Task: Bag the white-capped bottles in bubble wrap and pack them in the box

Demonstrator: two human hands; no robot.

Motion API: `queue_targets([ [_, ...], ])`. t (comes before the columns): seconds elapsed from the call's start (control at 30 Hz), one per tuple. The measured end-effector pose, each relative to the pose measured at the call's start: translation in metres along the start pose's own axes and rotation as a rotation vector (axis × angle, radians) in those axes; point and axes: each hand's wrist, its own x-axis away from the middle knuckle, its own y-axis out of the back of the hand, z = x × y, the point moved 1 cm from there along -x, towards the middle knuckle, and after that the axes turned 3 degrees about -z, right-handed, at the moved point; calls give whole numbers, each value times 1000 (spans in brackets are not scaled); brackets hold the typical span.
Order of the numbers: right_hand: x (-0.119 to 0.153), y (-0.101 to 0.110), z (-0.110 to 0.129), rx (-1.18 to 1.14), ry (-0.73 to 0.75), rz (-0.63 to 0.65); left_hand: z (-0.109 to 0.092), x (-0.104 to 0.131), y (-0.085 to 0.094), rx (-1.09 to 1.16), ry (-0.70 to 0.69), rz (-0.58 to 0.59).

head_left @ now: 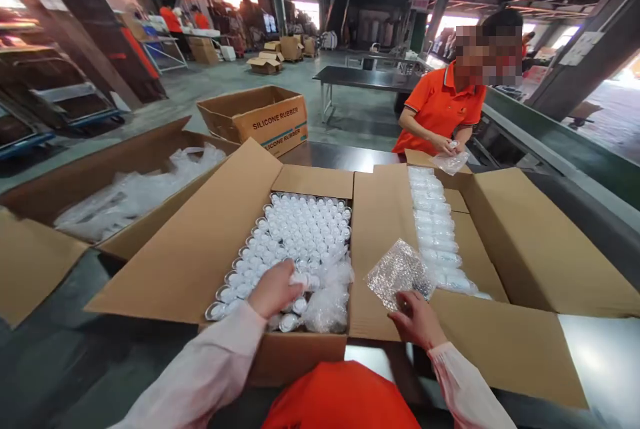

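Observation:
My left hand [276,289] is closed around a white-capped bottle [305,281] above an open cardboard box [295,356]. Rows of similar white-capped bottles [305,222] fill this box, and crumpled clear plastic bags [327,302] lie on its right side. To the right, my right hand [417,322] pinches the lower edge of a bubble-wrap pouch [397,272] over the box flaps. Beyond the pouch, a second open box [520,242] contains a column of wrapped white items [435,222] along its left side.
Across the table, a co-worker in an orange shirt [443,99] handles a clear bag [451,161]. A long box of plastic bags [135,196] stands at left. Behind it is a "SILICONE RUBBER" carton [270,122]. A conveyor [575,136] runs along the right.

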Motion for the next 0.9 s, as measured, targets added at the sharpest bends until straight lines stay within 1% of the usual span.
queue_targets([
  [0.03,0,-3,-5,-23,-8,-32,2,2,11,269,70,1],
  [0.07,0,-5,-8,-38,-12,-54,2,5,19,552,148,35],
  [0.1,0,-8,-10,-53,-13,-71,-1,9,21,824,222,103],
  [0.13,-1,-9,-9,-87,-15,-79,-6,14,17,1051,273,201],
  [0.17,-2,-11,-7,-138,-22,-84,-13,20,9,1211,292,322],
  [0.2,-4,-12,-4,-199,-31,-85,-22,25,-4,1296,276,444],
  [0.23,-5,-14,-1,-261,-44,-84,-31,31,-19,1318,227,556],
  [0.27,-7,-16,1,-317,-59,-81,-40,35,-36,1305,158,638],
  [0.33,-10,-21,6,-388,-90,-82,-54,41,-69,1216,28,708],
  [0.37,-11,-23,7,-408,-103,-91,-60,41,-83,1134,-30,695],
  [0.4,-13,-25,8,-429,-115,-104,-63,41,-94,1017,-85,659],
  [0.47,-14,-27,10,-457,-134,-150,-67,38,-106,673,-184,542],
  [0.53,-13,-26,13,-460,-145,-226,-69,34,-108,300,-245,428],
  [0.57,-13,-24,16,-456,-145,-266,-70,31,-106,177,-255,395],
  [0.6,-11,-22,19,-452,-141,-300,-71,28,-104,136,-243,385],
  [0.63,-10,-20,23,-446,-119,-324,-72,25,-102,200,-201,414],
  [0.67,-8,-17,28,-435,-72,-340,-73,21,-100,336,-136,480],
  [0.7,-6,-14,33,-419,-3,-353,-74,17,-99,492,-62,567],
  [0.8,0,-2,51,-336,268,-409,-78,6,-101,952,143,886],
  [0.83,2,2,57,-305,349,-427,-80,3,-104,1088,180,936],
  [0.87,4,6,63,-281,408,-435,-81,1,-108,1221,201,932],
  [0.9,5,9,67,-261,453,-438,-84,0,-113,1354,217,890],
])
